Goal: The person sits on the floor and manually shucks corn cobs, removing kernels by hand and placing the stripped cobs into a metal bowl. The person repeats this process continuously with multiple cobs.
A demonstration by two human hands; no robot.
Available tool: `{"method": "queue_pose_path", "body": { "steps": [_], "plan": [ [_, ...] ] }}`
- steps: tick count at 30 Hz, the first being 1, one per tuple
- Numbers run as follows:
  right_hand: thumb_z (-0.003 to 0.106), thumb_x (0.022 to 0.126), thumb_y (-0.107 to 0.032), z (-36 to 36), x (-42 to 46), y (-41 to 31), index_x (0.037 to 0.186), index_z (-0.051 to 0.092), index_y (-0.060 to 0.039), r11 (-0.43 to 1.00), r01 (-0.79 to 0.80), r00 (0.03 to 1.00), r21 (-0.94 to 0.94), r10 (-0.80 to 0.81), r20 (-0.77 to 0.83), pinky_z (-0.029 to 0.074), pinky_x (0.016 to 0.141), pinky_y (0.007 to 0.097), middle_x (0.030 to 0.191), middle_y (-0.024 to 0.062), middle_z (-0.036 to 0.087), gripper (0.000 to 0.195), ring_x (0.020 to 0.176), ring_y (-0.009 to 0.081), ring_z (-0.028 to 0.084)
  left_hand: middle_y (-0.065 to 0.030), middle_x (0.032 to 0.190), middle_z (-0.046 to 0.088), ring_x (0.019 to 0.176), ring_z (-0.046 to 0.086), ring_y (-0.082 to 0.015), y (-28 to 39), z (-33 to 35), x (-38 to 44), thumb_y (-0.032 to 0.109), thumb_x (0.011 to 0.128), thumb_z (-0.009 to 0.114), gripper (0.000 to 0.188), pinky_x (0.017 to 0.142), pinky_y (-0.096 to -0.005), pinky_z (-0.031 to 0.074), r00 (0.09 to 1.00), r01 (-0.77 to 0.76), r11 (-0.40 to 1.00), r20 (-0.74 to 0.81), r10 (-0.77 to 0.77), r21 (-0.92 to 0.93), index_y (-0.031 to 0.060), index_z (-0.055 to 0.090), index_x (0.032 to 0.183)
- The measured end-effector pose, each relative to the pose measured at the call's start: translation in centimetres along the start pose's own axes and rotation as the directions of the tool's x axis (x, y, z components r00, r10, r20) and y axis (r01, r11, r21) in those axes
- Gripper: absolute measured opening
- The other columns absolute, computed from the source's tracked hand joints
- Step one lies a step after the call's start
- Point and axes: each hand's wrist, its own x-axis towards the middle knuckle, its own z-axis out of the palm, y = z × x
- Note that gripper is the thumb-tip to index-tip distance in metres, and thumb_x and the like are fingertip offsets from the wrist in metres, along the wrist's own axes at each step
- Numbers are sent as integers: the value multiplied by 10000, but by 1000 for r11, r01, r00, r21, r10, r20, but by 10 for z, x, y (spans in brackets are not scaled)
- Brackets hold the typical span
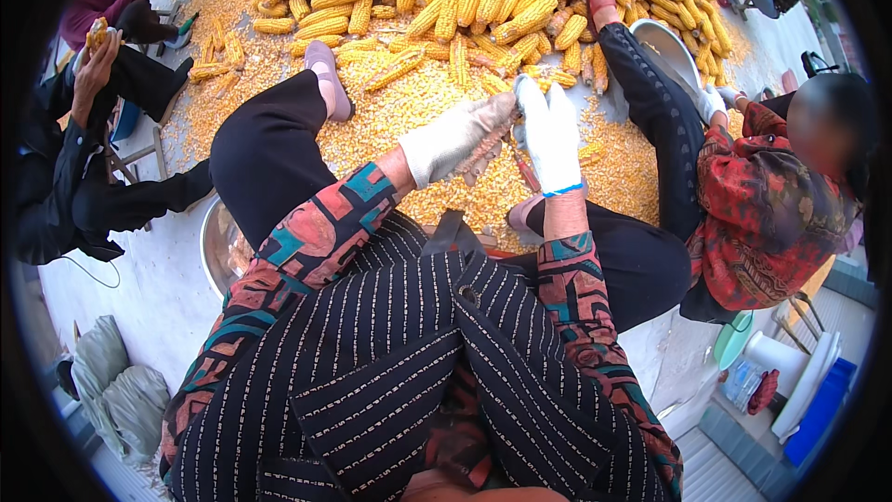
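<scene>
My left hand [460, 134], in a white knit glove with a stained palm, is closed around a mostly bare, pinkish-brown corn cob [490, 143]. Facing it, my right hand [549, 132] wears a white glove with a blue cuff edge. Its fingertips meet the left fingers near the cob's upper end; whether they grip anything is hidden. A narrow reddish object [526, 173] shows just below my hands, too small to identify. Loose yellow kernels [376, 143] cover the ground between my legs. Beyond my hands rises a heap of yellow corn ears [460, 3].
A metal basin [217, 244] stands by my left thigh. Another basin [665, 49] sits against the heap at right. A co-worker in a red patterned top [766, 202] sits close on my right; a person in black [52, 188] holds an ear at left. Sacks [115, 383] lie behind left.
</scene>
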Motion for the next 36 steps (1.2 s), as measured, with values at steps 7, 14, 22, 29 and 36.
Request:
{"method": "queue_pose_path", "body": {
  "steps": [7, 14, 22, 29, 36],
  "plan": [
    [533, 937, -322, 0, -13, -11, 1053, 567, 53, 917, 44, 996, 397, -10, -89, 478, 701, 409, 819, 183, 603, 395, 783, 309, 608, -5, 608, 534, 404, 513, -101, 8, -5, -5, 652, 901, 450, 613, 320, -231, 397, 997, 68, 973, 43, -59, -220, 87, 550, 1114],
    [578, 911, -253, 6, 1, 6, 1133, 560, 19, 999, -15, 981, -43, 6, -196, 488, 808, 438, 1003, 240, 611, 352, 987, 348, 598, -14, 594, 530, 384, 497, -110, 5, 8, -8, 614, 932, 438, 564, 318, -234, 399, 999, 3, 998, -32, -1, 58, 67, 570, 965],
    [536, 887, -109, 17, 6, 46, 1153, 565, -4, 825, 448, 770, -344, -551, -320, 486, 825, 431, 1085, 225, 586, 287, 961, 392, 582, -14, 583, 533, 364, 480, -98, 6, -2, -10, 655, 925, 386, 620, 298, -232, 389, 986, 138, 962, 127, -110, -235, 59, 560, 913],
    [525, 946, -206, 8, 8, 13, 1042, 597, 28, 658, 24, 983, 752, 123, -139, 473, 711, 361, 869, 85, 617, 262, 756, 223, 562, -5, 589, 534, 375, 488, -100, 17, -5, -7, 667, 924, 359, 639, 309, -245, 395, 990, 115, 967, 109, -92, -228, 62, 564, 917],
    [526, 958, -302, -7, 25, 16, 1091, 608, -28, 972, 165, 946, 165, -109, -304, 498, 594, 241, 859, 50, 604, 315, 742, 118, 626, -27, 768, 563, 587, 554, -105, 3, -22, 8, 599, 898, 520, 571, 500, -255, 466, 996, -77, 995, -30, 79, 62, 43, 559, 1022]
  ]
}}
